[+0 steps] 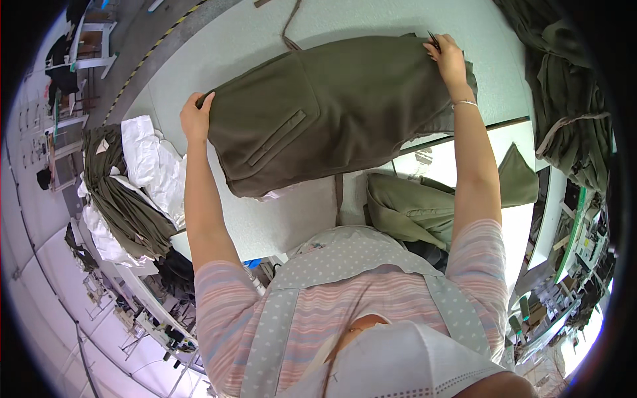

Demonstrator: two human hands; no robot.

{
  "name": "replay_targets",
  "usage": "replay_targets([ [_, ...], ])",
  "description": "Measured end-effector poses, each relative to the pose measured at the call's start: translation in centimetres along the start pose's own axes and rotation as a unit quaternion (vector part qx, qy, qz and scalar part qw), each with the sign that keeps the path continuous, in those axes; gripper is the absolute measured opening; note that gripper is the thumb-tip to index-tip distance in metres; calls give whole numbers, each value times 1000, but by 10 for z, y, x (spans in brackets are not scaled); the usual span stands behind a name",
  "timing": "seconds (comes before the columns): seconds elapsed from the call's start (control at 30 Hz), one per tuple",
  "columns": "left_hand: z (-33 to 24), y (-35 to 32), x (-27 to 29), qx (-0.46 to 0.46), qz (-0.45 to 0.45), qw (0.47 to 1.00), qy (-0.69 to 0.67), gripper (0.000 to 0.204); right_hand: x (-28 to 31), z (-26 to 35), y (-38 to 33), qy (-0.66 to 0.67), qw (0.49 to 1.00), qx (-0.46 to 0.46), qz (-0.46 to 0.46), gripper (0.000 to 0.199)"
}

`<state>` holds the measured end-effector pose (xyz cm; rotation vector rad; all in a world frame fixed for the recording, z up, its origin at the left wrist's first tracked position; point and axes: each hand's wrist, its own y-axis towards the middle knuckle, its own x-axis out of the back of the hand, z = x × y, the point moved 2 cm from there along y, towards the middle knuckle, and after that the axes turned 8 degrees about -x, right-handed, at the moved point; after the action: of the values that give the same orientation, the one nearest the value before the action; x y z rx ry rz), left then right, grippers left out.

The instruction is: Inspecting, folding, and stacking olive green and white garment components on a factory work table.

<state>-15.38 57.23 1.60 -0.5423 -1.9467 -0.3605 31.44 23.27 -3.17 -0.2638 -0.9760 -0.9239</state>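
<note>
Nearest the lens: striped pink sleeves and a dotted grey apron bib point(345, 265), forearms reaching out over the pale counter point(265, 219). Between the hands, an olive-green garment piece point(332, 113) held stretched above the counter, welt pocket point(277, 138) facing up. Left hand point(196, 117) closed around its left corner, fingers curled under the fabric. Right hand point(448, 58) pinching the far right edge; a thin dark tool sticks out past its fingers, kind unclear. Silver bracelet point(464, 103) on that wrist.

Cloth looks soft, medium-weight and limp; likely sags unless gripped at corners or seams. Not fragile.

Folded olive piece point(411, 209) lies below on the counter. Stack of olive and white fabric point(129, 192) at left. Heap of olive garments point(570, 99) at right.
</note>
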Motion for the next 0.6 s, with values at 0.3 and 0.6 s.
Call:
replay_targets([
  [0.3, -80, -133, -44, -280, 91, 935, 195, 74, 3, 18, -105, -179, 935, 293, 93, 44],
  [0.6, -157, -214, -75, -359, 115, 916, 141, 93, 115, -59, -231, -196, 947, -130, -217, 25],
])
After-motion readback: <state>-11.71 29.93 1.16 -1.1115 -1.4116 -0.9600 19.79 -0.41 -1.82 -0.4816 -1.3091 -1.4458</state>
